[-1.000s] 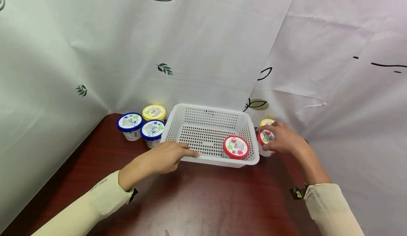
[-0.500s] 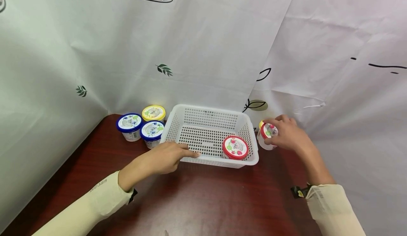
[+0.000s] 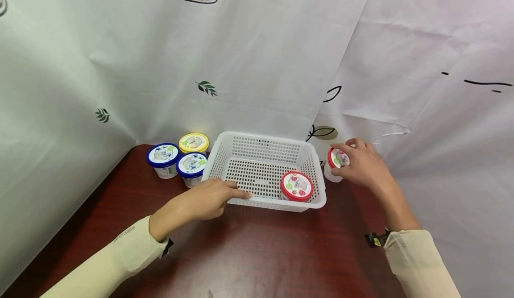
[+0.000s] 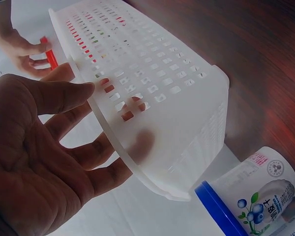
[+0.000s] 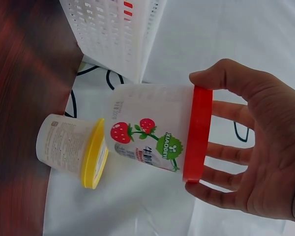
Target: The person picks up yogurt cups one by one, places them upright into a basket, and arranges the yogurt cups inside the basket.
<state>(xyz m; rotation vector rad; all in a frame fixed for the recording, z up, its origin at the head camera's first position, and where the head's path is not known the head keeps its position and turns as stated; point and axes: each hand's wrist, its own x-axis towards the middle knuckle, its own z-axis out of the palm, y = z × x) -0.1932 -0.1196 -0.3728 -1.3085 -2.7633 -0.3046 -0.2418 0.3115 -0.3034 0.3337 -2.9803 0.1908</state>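
My left hand (image 3: pixel 205 197) holds the near left rim of a white perforated plastic basket (image 3: pixel 265 135). In the left wrist view its thumb lies outside the wall and its fingers reach behind it. Inside the basket, at the right end, stands a strawberry tub with a red lid (image 3: pixel 296 186). Right of the basket, my right hand (image 3: pixel 363 164) grips another red-lidded strawberry tub (image 5: pixel 152 128) by its lid, thumb and fingertips around the edge. That tub is raised above a yellow-lidded tub (image 5: pixel 71 150) on the table, which the head view hides.
Left of the basket stand two blue-lidded tubs (image 3: pixel 163 155) and a yellow-lidded tub (image 3: pixel 194 142), close together. One blueberry tub (image 4: pixel 255 196) is beside the basket's corner in the left wrist view. White cloth walls (image 3: pixel 257 66) border the dark red wooden table (image 3: pixel 257 253).
My right hand has lifted the red-lidded tub and moved it away from me, over the yellow-lidded one, which has gone out of sight in the head view. The left hand stays still.
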